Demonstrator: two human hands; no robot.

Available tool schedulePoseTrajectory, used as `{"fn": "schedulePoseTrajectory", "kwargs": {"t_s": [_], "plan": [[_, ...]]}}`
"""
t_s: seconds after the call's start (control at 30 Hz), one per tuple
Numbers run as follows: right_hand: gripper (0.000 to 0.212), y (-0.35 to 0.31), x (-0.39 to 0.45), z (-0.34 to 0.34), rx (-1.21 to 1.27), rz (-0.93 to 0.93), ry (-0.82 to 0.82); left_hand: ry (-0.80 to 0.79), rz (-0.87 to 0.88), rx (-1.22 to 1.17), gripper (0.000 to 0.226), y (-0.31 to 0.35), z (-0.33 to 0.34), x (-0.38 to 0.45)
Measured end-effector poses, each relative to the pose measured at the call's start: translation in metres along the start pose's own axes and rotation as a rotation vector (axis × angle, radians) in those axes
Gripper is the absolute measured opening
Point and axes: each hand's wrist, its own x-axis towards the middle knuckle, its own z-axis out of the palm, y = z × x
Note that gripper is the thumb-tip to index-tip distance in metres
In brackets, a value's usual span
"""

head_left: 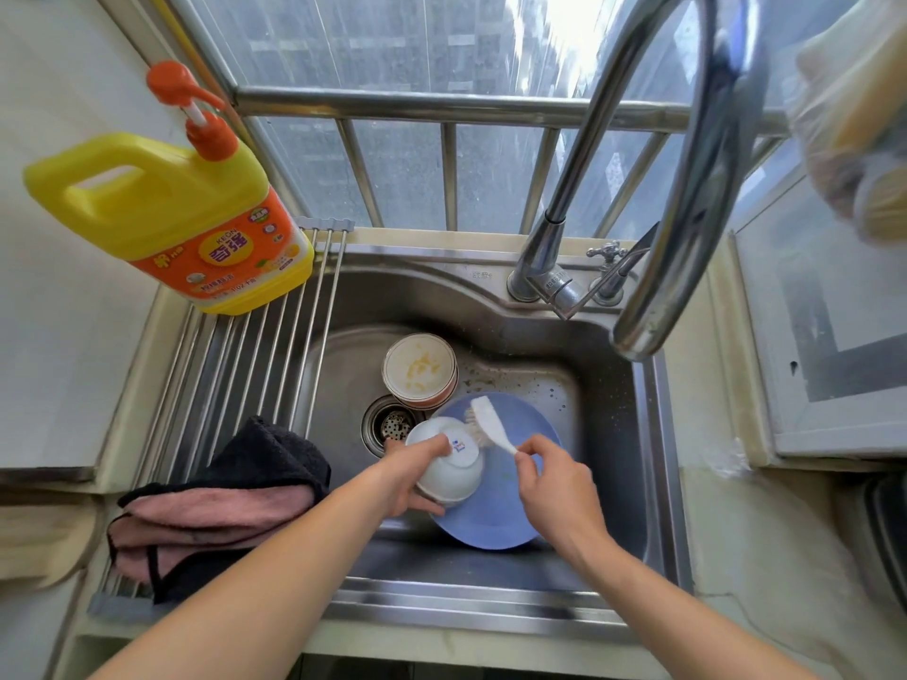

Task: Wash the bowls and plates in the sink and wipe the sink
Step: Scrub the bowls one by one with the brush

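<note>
My left hand (410, 476) grips a white bowl (449, 463), tipped with its base toward me, over the steel sink (603, 434). My right hand (552, 478) pinches the handle of a white dish brush (486, 419), whose bristles touch the bowl's base. Under both lies a blue plate (495, 517) on the sink floor. A stack of bowls (419, 370) with yellow food residue in the top one stands behind the drain (392, 424).
A yellow detergent bottle (181, 223) with an orange pump stands on the roll-up drying rack (255, 355) at left. A black and pink cloth (221, 503) lies folded on the rack. The curved faucet (687, 164) arches over the sink's right side.
</note>
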Motion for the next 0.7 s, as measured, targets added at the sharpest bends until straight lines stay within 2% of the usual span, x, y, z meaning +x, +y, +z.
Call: {"fn": "schedulePoseTrajectory", "kwargs": {"t_s": [0.03,0.1,0.17,0.3,0.43,0.57,0.63,0.7], "plan": [[0.016,0.004,0.005,-0.003,0.025,0.066,-0.003,0.034,0.021,0.086,0.083,-0.001,-0.002,0.002],[0.018,0.008,0.009,-0.007,0.043,0.115,-0.049,0.111,0.104,0.42,0.102,-0.001,-0.006,0.007],[0.018,0.007,0.009,-0.007,0.053,0.091,-0.099,0.127,0.217,0.699,0.102,0.0,-0.007,0.007],[0.018,-0.001,0.008,-0.01,0.162,0.037,-0.17,0.023,0.377,0.918,0.106,0.003,0.001,0.008],[0.017,-0.011,0.006,-0.016,0.215,-0.048,-0.253,0.09,0.416,0.862,0.085,0.009,0.011,0.005],[0.018,-0.007,0.017,-0.026,0.219,-0.006,-0.122,0.181,0.439,0.667,0.063,0.011,0.0,0.0],[0.018,-0.006,0.016,-0.027,0.247,-0.028,-0.15,0.198,0.42,0.548,0.059,0.007,-0.008,0.002],[0.016,-0.01,0.01,-0.023,0.26,-0.111,-0.241,0.197,0.395,0.47,0.065,0.004,-0.012,0.003]]}}
